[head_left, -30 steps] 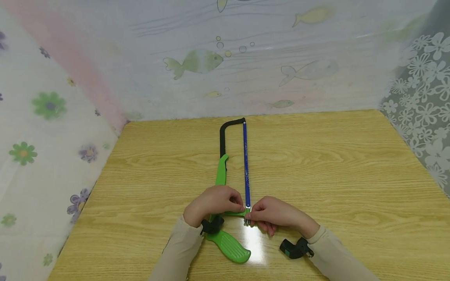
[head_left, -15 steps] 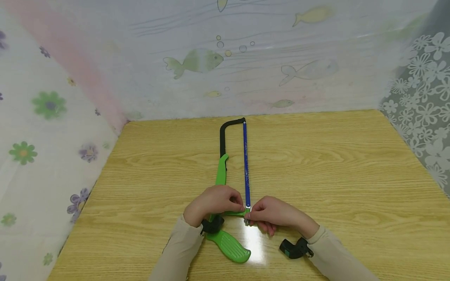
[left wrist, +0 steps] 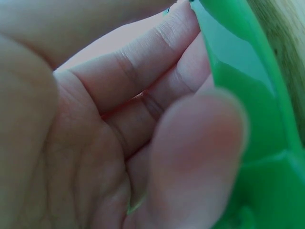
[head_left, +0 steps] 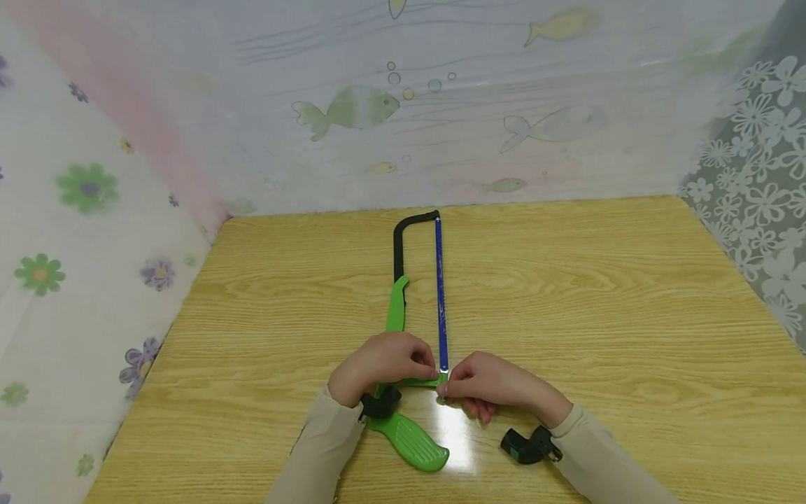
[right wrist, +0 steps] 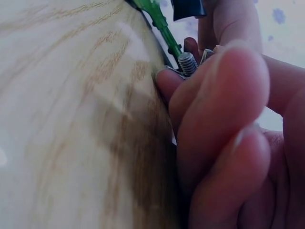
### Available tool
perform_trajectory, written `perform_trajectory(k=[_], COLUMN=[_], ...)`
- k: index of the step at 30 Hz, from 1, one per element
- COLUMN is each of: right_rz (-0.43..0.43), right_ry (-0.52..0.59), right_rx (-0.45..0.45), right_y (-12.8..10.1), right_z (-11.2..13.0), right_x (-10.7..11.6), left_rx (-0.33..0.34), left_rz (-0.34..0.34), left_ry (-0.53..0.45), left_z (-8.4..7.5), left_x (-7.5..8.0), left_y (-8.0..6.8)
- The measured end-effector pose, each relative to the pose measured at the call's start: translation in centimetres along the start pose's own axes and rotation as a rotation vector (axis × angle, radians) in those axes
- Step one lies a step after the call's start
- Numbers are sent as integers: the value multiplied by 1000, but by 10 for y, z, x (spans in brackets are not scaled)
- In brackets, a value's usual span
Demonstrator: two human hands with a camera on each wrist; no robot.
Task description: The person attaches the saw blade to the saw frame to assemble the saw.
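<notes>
A hacksaw [head_left: 398, 308] with a green handle, black frame and blue blade [head_left: 440, 294] lies on the wooden table [head_left: 598, 301], blade end pointing away from me. My left hand [head_left: 384, 364] grips the green frame [left wrist: 248, 109] near the handle, fingers curled round it. My right hand [head_left: 488, 383] pinches the metal nut on the threaded bolt [right wrist: 187, 62] at the blade's near end. The green handle grip [head_left: 412, 441] sticks out toward me between the wrists.
A patterned curtain with fish and flowers surrounds the table at the back [head_left: 403, 112] and the left side. A black wrist camera [head_left: 525, 446] sits under the right forearm. The wood surface stretches out right and left of the saw.
</notes>
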State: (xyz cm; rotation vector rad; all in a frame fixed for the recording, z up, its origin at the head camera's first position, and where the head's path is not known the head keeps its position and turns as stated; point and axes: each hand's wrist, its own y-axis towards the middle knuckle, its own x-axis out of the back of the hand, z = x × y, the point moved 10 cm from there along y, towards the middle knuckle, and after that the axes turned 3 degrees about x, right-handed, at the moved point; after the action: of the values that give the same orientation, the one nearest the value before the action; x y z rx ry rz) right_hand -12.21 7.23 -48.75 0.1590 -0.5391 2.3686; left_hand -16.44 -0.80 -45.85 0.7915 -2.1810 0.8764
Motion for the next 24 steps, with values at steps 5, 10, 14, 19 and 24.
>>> perform_trajectory(k=[5, 10, 14, 19, 24], right_rz=[16, 27, 27, 23, 28], right_ry=[3, 4, 4, 1, 7], right_rx=[13, 22, 24, 28, 23], right_y=[-1, -1, -2, -1, -1], right_z=[3, 5, 6, 7, 6], right_x=[0, 0, 0, 1, 0], left_rx=[-5, -4, -4, 2, 9], left_rz=[0, -4, -6, -4, 1], left_ry=[-13, -12, -12, -13, -1], left_z=[0, 0, 1, 1, 2], left_x=[0, 0, 0, 0, 0], left_y=[0, 0, 0, 0, 1])
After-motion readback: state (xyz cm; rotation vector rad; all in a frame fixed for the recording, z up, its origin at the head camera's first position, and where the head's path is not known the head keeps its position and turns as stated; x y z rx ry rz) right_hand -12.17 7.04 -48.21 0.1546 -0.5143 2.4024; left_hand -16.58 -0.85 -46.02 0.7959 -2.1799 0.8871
